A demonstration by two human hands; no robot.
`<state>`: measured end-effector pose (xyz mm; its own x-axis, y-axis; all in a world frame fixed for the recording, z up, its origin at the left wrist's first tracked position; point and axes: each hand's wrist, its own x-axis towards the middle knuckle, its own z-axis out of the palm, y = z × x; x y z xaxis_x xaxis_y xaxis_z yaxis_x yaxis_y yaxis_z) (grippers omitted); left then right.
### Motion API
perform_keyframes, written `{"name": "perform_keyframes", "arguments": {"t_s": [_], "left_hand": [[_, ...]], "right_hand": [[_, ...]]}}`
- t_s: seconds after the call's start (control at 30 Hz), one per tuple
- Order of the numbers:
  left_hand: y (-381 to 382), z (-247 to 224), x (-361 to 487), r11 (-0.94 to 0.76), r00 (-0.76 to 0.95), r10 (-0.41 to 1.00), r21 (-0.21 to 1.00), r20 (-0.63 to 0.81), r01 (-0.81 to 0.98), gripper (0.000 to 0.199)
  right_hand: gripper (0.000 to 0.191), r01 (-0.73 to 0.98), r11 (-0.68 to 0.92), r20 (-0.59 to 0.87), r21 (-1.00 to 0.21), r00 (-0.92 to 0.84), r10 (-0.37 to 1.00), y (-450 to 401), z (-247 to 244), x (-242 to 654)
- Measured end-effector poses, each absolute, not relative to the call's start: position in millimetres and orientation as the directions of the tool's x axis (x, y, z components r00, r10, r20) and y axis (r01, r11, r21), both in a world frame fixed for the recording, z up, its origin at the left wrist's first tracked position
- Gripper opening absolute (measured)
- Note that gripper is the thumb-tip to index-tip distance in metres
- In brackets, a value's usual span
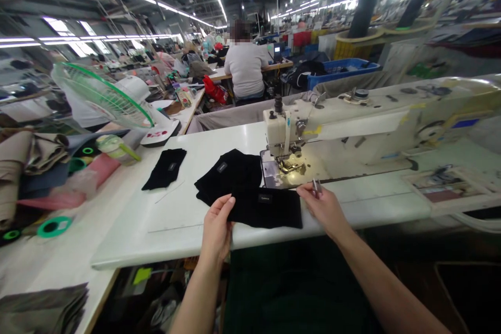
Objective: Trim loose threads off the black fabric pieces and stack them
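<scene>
A black fabric piece with a small label lies at the table's front edge, stretched between both hands. My left hand pinches its left end between thumb and fingers. At its upper right corner, my right hand is closed on the fabric, with a small metal tool also among its fingers. Behind, more labelled black pieces lie partly under the held one. Another black labelled piece rests farther left. The sewing machine's needle area is lit, just behind the held fabric.
The white sewing table carries the machine's long arm. A green-rimmed fan stands at the left, near rolled fabrics and thread spools. A seated person has their back turned, beside a blue basket.
</scene>
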<state>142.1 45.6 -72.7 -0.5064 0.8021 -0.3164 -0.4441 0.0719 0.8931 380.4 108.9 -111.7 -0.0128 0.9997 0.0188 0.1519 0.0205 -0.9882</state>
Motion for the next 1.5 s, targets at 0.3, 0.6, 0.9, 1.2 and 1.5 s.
{"name": "perform_keyframes", "arguments": {"t_s": [0.3,0.6,0.9,1.2,1.5], "left_hand": [[47,-75,133,0.054,-0.608,0.788,0.995,-0.093,-0.084,0.036],[68,-64,159,-0.249,-0.064,0.905,0.645,0.42,0.722,0.017],[98,-72,178,-0.207,0.184,0.978,0.375,0.096,0.903,0.012],[110,-64,171,-0.07,0.169,0.986,0.923,0.005,0.378,0.01],[110,-62,166,0.134,0.158,0.973,0.97,-0.167,0.201,0.017]], "right_hand": [[0.04,0.219,0.002,-0.009,-0.976,-0.048,0.999,112,-103,383],[0.036,0.555,0.144,0.131,-0.819,-0.063,0.989,98,-104,371],[0.02,0.671,0.255,0.249,-0.696,-0.107,0.962,93,-107,367],[0.034,0.206,0.048,0.026,-0.977,-0.11,0.994,110,-111,365],[0.036,0.318,0.143,0.129,-0.937,-0.065,0.99,105,-103,366]]}}
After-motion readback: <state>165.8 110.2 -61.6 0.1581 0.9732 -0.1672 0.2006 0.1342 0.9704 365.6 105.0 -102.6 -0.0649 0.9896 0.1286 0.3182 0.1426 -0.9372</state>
